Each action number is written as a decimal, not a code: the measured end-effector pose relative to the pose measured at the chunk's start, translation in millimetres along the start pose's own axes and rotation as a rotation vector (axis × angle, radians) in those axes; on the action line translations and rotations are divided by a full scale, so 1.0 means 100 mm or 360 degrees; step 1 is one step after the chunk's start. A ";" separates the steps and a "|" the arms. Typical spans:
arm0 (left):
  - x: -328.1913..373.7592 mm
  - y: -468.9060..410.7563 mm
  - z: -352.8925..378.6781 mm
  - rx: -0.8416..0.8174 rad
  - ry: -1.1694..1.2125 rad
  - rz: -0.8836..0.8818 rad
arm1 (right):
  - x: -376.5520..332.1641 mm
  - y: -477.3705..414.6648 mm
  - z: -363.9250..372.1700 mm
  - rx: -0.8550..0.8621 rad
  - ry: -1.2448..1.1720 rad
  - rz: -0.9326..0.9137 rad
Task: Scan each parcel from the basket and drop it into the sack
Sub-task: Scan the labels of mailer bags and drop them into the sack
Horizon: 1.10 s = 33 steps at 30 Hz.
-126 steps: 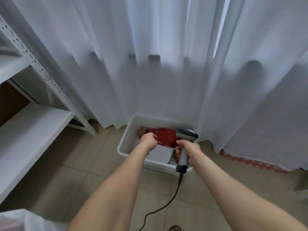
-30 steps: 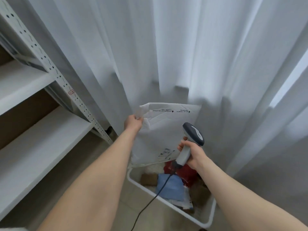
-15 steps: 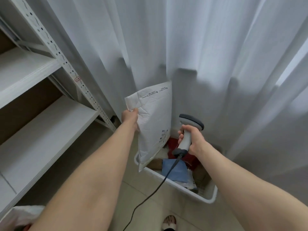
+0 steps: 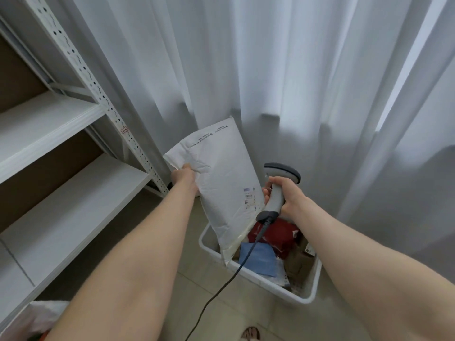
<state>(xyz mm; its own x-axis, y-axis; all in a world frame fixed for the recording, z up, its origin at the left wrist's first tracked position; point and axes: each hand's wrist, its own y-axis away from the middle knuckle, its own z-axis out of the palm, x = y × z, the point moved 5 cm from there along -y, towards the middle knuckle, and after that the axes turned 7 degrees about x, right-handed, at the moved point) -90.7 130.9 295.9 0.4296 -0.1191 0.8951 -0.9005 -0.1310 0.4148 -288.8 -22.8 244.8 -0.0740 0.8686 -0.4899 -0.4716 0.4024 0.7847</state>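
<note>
Pale floor tiles run under us. Nearest, at the low left corner, the white sack lies beside the shelf. Our left forearm hides most of its mouth, so we cannot tell what is in it. A black cable climbs from the floor to the scanner, which our right hand grips by the handle, fingers curled round it, head up.

Below that hand sits the white basket, holding a blue parcel, a red parcel and brown parcels further right.

Our left hand pinches the white mailer at its upper left edge. The mailer hangs over the basket's left end, long axis nearly upright; we cannot tell whether its lower end touches the rim. Its label sits at the right edge, just beside the scanner's handle and below the head, so we judge the scan calls for tipping the head down onto it. The mailer then has to travel left and towards us to the sack, on the left hand's side.

Behind everything hangs the white curtain.
</note>
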 end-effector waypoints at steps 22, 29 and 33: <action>0.31 -0.26 -0.16 -0.0138 -0.0029 -0.0146 | 0.51 0.04 0.05 0.0104 -0.0181 -0.0193; 0.52 -0.26 0.00 -0.0607 0.0093 0.0011 | 0.59 -0.02 0.12 0.0319 -0.0188 -0.0246; 0.51 -0.21 0.15 -0.1160 0.0018 -0.0103 | 0.57 -0.13 0.09 0.0505 -0.0189 -0.0339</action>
<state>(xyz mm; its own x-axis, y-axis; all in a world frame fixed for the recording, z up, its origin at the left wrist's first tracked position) -48.4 112.4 330.6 0.4862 -0.1226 0.8652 -0.6915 0.5513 0.4668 -279.2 23.9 209.6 0.1072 0.7761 -0.6214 -0.1689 0.6301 0.7579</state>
